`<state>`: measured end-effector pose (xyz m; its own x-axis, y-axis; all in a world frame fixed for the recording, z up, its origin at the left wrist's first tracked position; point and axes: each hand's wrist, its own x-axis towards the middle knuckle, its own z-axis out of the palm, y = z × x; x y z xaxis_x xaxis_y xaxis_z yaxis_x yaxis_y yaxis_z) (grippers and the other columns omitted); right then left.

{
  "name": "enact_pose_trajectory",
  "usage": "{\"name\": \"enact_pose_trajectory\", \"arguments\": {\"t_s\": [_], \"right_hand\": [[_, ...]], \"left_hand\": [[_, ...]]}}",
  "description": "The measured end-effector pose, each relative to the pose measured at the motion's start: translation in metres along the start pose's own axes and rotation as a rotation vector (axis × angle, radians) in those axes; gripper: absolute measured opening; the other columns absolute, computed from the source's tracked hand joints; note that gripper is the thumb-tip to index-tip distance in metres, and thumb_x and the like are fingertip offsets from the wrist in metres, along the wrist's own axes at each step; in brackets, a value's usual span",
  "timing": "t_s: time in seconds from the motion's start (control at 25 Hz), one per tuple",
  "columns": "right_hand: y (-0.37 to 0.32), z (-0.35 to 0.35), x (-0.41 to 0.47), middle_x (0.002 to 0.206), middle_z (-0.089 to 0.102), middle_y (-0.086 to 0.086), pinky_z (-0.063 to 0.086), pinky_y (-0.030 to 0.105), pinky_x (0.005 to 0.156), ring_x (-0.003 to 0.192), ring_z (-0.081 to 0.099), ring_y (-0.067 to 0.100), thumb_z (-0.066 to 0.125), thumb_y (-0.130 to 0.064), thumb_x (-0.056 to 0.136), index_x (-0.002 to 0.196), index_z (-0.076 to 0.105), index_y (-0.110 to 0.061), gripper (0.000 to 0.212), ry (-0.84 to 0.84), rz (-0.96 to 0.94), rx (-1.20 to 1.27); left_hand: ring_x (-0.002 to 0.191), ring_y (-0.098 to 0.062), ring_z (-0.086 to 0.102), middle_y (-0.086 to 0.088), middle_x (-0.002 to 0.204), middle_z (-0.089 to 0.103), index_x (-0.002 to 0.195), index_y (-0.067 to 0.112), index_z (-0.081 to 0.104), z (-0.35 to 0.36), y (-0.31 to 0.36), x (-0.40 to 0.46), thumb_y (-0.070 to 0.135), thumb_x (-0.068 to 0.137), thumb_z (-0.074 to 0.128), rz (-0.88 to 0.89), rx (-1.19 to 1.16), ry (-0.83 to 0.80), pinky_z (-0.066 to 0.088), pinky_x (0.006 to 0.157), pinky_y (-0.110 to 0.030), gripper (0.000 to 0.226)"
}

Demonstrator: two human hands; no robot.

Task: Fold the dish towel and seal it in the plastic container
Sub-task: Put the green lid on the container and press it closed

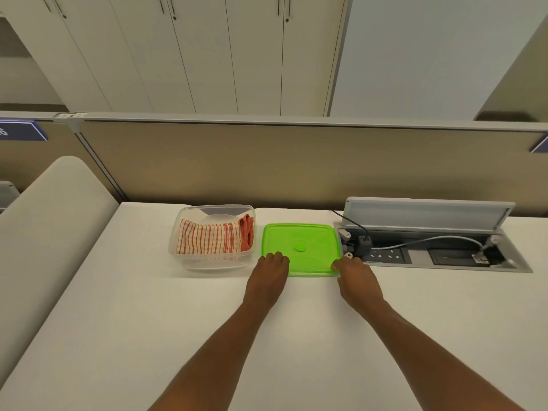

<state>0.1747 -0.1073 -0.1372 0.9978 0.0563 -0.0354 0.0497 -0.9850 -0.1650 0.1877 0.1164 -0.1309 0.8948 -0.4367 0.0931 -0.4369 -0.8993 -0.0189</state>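
- Clear plastic container (189, 256): uncovered, on the white desk (148, 321), just left of the left fingertips. Holds the folded dish towel.
- Dish towel (209, 240): red-and-white striped, folded, lying inside the container with a bunched red edge toward its right wall; left of and slightly beyond the left fingers.
- Left hand (268, 278): palm down, fingers (274, 258) curled close together, tips resting on the near-left corner of the lid. Whether they grip the edge cannot be told.
- Green lid (308, 241): square, translucent, flat on the desk just right of the container, not on it; spans the gap between the two hands and extends beyond the fingertips.
- Right hand (357, 280): palm down, fingers (338, 264) close together at the lid's near-right corner, touching its edge; grip cannot be told.
- Recessed power-socket box (462, 253): flap raised, plug and cables inside, just right of and beyond the right fingers.
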Motion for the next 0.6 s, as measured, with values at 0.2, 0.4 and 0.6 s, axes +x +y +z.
{"name": "enact_pose_trajectory", "arguments": {"t_s": [0.2, 0.4, 0.6], "right_hand": [[0.011, -0.024, -0.008, 0.097, 0.068, 0.004, 0.046, 0.038, 0.072, 0.088, 0.056, 0.03, 0.065, 0.001, 0.077, 0.094, 0.068, -0.016, 0.024, 0.197, 0.024, 0.195], [0.021, -0.048, -0.022, 0.105, 0.068, -0.004, 0.045, 0.035, 0.076, 0.092, 0.057, 0.028, 0.072, -0.001, 0.075, 0.083, 0.061, -0.022, 0.025, 0.29, 0.009, 0.363], [0.014, -0.057, -0.03, 0.094, 0.072, 0.0, 0.05, 0.034, 0.067, 0.082, 0.063, 0.026, 0.066, -0.01, 0.088, 0.086, 0.054, -0.025, 0.019, 0.303, 0.04, 0.551]], "left_hand": [[0.07, -0.021, 0.056, -0.001, 0.081, 0.059, 0.089, 0.016, 0.062, -0.017, 0.002, -0.007, -0.001, 0.076, 0.034, 0.081, 0.006, 0.17, 0.048, 0.064, -0.032, 0.035], [0.078, -0.024, 0.053, -0.002, 0.088, 0.055, 0.097, 0.017, 0.06, -0.046, 0.003, -0.018, -0.006, 0.076, 0.031, 0.082, -0.044, 0.302, 0.044, 0.073, -0.036, 0.042], [0.085, -0.021, 0.053, -0.001, 0.094, 0.059, 0.098, 0.016, 0.062, -0.076, -0.001, -0.028, 0.002, 0.087, 0.054, -0.011, -0.338, 0.392, 0.042, 0.077, -0.036, 0.02]]}}
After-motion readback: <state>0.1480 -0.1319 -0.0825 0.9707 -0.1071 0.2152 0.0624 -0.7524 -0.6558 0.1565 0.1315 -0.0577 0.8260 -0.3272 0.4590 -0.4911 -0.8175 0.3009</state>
